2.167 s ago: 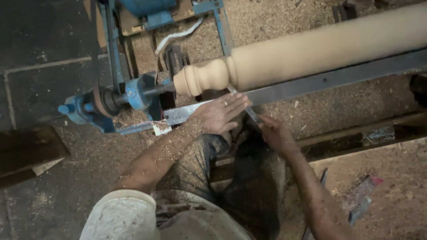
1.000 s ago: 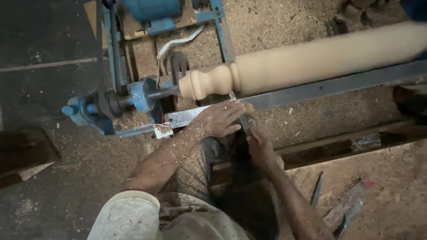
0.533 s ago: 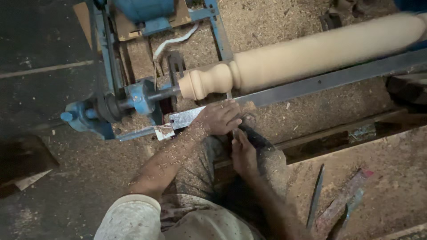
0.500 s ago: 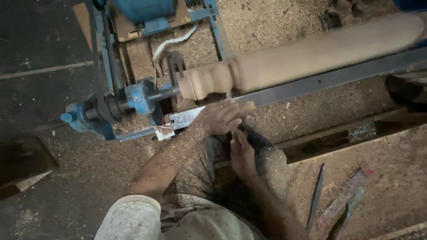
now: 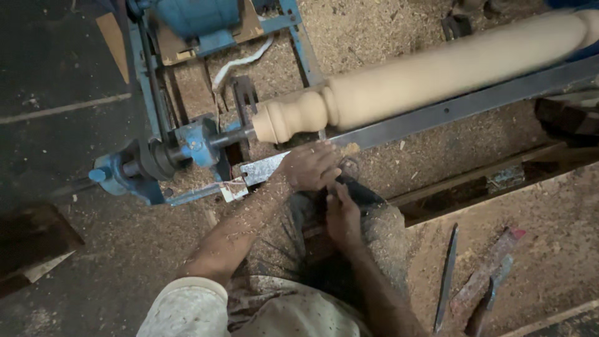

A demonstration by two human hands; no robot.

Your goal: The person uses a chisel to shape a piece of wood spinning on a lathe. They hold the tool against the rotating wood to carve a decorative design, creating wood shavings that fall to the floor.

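Observation:
A long pale wooden spindle with turned beads at its left end is mounted on a blue lathe. My left hand lies on the grey metal tool rest bar just below the beaded end. A dark turning tool runs under that hand, its tip hidden. My right hand sits closer to my body, closed around the tool's handle above my dust-covered knee.
Sawdust covers the floor and lathe bed. Several spare chisels lie at the lower right beside a wooden beam. A dark wooden block sits at the left. The blue motor housing stands at the top.
My right hand has slid back along the tool toward my body, from right of my left hand to below it. The camera view has shifted slightly; my left hand stays on the rest.

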